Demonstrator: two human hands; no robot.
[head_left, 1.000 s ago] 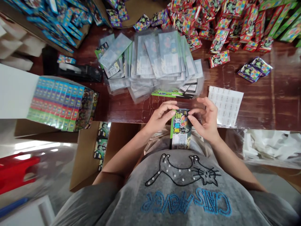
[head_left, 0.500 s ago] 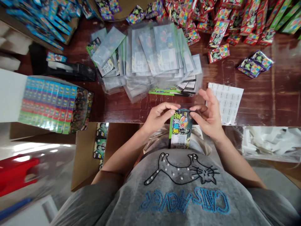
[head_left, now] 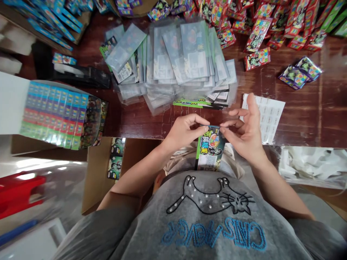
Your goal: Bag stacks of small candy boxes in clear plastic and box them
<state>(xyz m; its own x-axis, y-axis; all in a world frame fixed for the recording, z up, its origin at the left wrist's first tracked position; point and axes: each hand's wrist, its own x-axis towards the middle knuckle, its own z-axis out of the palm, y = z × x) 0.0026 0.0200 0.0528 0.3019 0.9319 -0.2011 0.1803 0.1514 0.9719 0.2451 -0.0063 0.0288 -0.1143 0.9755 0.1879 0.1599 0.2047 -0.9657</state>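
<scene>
A black and green candy packet (head_left: 210, 146), printed with colourful letters and a barcode-like white panel, hangs upright against my lap at the table's front edge. My left hand (head_left: 187, 130) pinches its upper left corner between thumb and forefinger. At the upper right corner, my right hand (head_left: 245, 135) grips it with thumb and fingers, while other fingers stick up. A clear film edge seems to run along the top between my fingertips. Just beyond lies a heap of flat clear-sleeved packets (head_left: 195, 54). The sheet of round white stickers (head_left: 272, 117) is partly behind my right hand.
Red candy boxes (head_left: 257, 59) and purple ones (head_left: 299, 72) lie at the back right. On the left are a black tape dispenser (head_left: 81, 76) and an open display box (head_left: 54, 115) of coloured packs. Cardboard boxes (head_left: 93, 180) stand below the table.
My hands and the packet have shifted slightly right in view, as has the scene on the table. The fingers of my right hand are raised more upright. Both hands keep their hold.
</scene>
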